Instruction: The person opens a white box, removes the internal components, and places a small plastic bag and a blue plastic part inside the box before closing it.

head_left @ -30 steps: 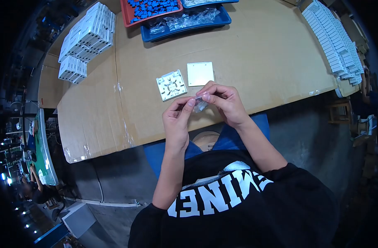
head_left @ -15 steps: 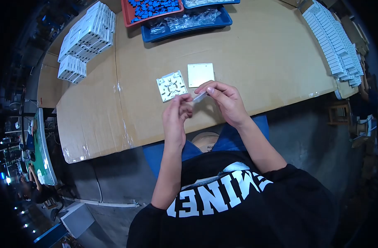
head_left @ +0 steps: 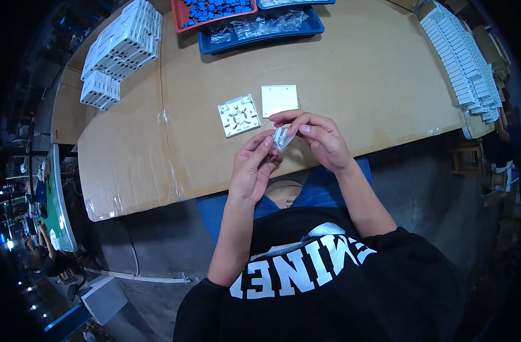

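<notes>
Between my two hands is a small clear plastic bag [head_left: 282, 138] with whitish pieces inside, too small to name. My left hand [head_left: 254, 168] pinches the bag's left side between thumb and fingers. The fingers of my right hand [head_left: 323, 139] are closed on its upper right side. Just beyond my hands a white plastic box base [head_left: 238, 115] lies on the table, its moulded inner side facing up. To its right lies a flat square white cover plate [head_left: 279, 100], close to my right fingertips.
A red tray [head_left: 215, 25] of blue parts and a blue tray [head_left: 263, 43] of clear bags stand at the back of the cardboard-covered table [head_left: 215, 171]. White boxes are stacked at left [head_left: 120, 43] and right [head_left: 463, 62]. Another person [head_left: 49, 251] is far left.
My left hand has moved in and now grips the bag, which was mainly in my right fingers before. The bag hangs more upright, with its contents more visible.
</notes>
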Available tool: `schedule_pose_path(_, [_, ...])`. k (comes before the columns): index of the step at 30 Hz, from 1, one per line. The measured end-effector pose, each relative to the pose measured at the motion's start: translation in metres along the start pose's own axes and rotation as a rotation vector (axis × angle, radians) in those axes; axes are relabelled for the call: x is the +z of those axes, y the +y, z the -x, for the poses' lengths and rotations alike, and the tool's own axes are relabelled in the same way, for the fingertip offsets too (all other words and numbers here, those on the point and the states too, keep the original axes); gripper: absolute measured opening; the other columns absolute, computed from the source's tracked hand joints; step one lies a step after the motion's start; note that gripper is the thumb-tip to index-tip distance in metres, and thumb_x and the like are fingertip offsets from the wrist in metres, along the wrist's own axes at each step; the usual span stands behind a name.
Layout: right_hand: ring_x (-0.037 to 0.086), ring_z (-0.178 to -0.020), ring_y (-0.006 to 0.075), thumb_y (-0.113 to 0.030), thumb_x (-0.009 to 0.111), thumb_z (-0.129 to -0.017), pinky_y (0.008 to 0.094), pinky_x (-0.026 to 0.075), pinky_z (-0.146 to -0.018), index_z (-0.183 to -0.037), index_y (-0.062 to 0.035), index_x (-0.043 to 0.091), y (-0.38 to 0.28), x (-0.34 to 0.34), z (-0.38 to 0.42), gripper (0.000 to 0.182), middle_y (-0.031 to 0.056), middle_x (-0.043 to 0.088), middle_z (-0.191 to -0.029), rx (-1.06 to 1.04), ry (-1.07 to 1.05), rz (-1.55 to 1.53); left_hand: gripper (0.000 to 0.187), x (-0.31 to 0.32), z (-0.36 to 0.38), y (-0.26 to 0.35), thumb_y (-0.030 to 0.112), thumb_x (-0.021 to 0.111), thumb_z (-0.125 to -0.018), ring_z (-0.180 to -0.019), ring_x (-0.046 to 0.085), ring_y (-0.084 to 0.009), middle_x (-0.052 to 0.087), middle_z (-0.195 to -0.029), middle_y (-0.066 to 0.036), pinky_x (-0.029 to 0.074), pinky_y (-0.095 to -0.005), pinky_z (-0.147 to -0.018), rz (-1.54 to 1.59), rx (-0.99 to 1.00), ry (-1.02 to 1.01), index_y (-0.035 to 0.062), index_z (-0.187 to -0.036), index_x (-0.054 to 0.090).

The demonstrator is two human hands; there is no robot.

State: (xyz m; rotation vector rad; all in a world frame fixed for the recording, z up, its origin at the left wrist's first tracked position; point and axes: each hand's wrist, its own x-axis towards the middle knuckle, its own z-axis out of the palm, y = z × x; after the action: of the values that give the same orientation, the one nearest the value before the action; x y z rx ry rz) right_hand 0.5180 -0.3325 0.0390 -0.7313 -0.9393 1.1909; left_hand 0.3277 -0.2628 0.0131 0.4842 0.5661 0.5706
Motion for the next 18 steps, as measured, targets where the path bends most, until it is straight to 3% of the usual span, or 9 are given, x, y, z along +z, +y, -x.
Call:
schedule_pose_path(4, [0.06,-0.128,0.0246,-0.012,0.052,-0.103,0.0407,0.044,-0.112,-0.118,0.0003,0.07,-0.006,0.005,-0.002,0.026,0.0189,0.065,-0.134,0.048,0.111,0.003,0.025,0.007,0.002,0.001,0.011,0.069,-0.1,-0.09,0.067,-0.0117,0.071,-0.098,-0.003,0.058,-0.0325,-0.083,0.002,0.036,0.104,0.005,-0.124,0.068])
schedule_pose_path(6, [0.062,-0.124,0.0206,-0.01,0.059,-0.101,0.0359,0.05,-0.105,-0.127,0.0007,0.066,-0.009,0.006,-0.002,0.029,0.015,0.066,-0.13,0.185,0.202,0.043,0.026,0.003,0.001,0.001,0.005,0.073,-0.096,-0.093,0.068,-0.013,0.071,-0.103,-0.007,0.058,-0.027,-0.083,-0.021,0.086,0.164,0.0008,-0.121,0.068])
schedule_pose_path(9, [0.064,-0.117,0.0168,-0.012,0.068,-0.097,0.0325,0.051,-0.102,-0.128,-0.0002,0.066,-0.003,0.004,0.0,0.033,0.0114,0.068,-0.122,0.245,0.17,0.195,0.022,-0.007,-0.004,-0.005,0.005,0.073,-0.096,-0.094,0.068,-0.0122,0.071,-0.104,-0.007,0.057,-0.0265,-0.085,-0.035,0.142,0.133,0.0008,-0.117,0.069])
schedule_pose_path(12, [0.066,-0.107,0.0141,-0.007,0.074,-0.093,0.029,0.053,-0.095,-0.128,0.0003,0.064,0.003,0.007,0.001,0.038,0.0079,0.07,-0.114,0.371,0.21,0.153,0.019,-0.008,-0.005,-0.008,0.004,0.073,-0.096,-0.095,0.067,-0.0117,0.071,-0.105,-0.006,0.055,-0.025,-0.087,-0.116,0.174,0.146,0.0004,-0.114,0.07])
schedule_pose_path(16, [0.069,-0.098,0.0139,-0.004,0.073,-0.093,0.0273,0.055,-0.09,-0.124,0.0003,0.065,0.012,0.006,0.001,0.033,0.0073,0.071,-0.109,0.381,0.23,0.145,0.019,0.002,-0.003,-0.01,0.003,0.072,-0.096,-0.093,0.066,-0.0107,0.07,-0.103,-0.005,0.054,-0.0236,-0.086,-0.153,0.228,0.164,0.0008,-0.114,0.069])
schedule_pose_path(18, [0.069,-0.091,0.0138,-0.003,0.072,-0.093,0.0282,0.057,-0.084,-0.117,0.0005,0.066,0.014,0.005,0.002,0.025,0.008,0.07,-0.106,0.362,0.264,-0.013,0.022,0.006,-0.003,-0.007,0.004,0.071,-0.097,-0.092,0.066,-0.0099,0.07,-0.102,-0.005,0.053,-0.0229,-0.083,-0.135,0.212,0.153,0.0008,-0.118,0.067])
